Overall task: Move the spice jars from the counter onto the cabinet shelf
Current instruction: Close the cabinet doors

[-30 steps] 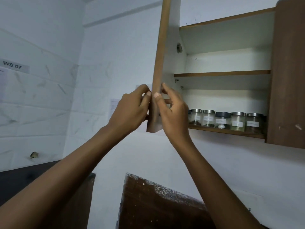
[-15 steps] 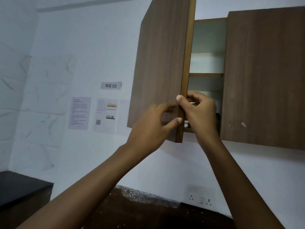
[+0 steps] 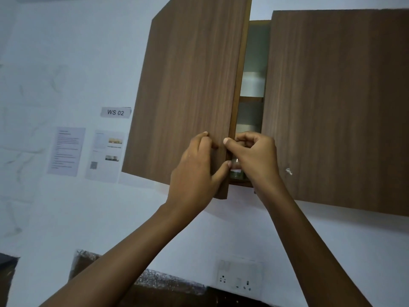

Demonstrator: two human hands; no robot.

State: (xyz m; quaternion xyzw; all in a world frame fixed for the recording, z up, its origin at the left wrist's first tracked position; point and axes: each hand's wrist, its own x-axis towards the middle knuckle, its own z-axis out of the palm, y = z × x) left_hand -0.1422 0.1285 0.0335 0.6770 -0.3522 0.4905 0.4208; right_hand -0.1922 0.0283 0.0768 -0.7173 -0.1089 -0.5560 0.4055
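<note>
The brown left cabinet door [image 3: 190,89] hangs nearly closed, leaving a narrow gap beside the closed right door [image 3: 336,107]. My left hand [image 3: 197,167] lies on the door's front near its lower edge, thumb hooked round the edge. My right hand [image 3: 254,158] grips the same edge from the gap side, fingers curled behind it. Through the gap I see one spice jar [image 3: 236,171] with green contents on the lower shelf [image 3: 242,184]. The other jars are hidden behind the doors.
A middle shelf [image 3: 251,99] shows in the gap. On the white wall hang a "WS 02" label [image 3: 115,112] and two printed sheets [image 3: 66,151]. A socket plate [image 3: 240,276] sits above the dark counter [image 3: 168,293].
The left door has swung from wide open to almost closed, hiding the row of jars. Both hands stayed on its edge, and my view turned right.
</note>
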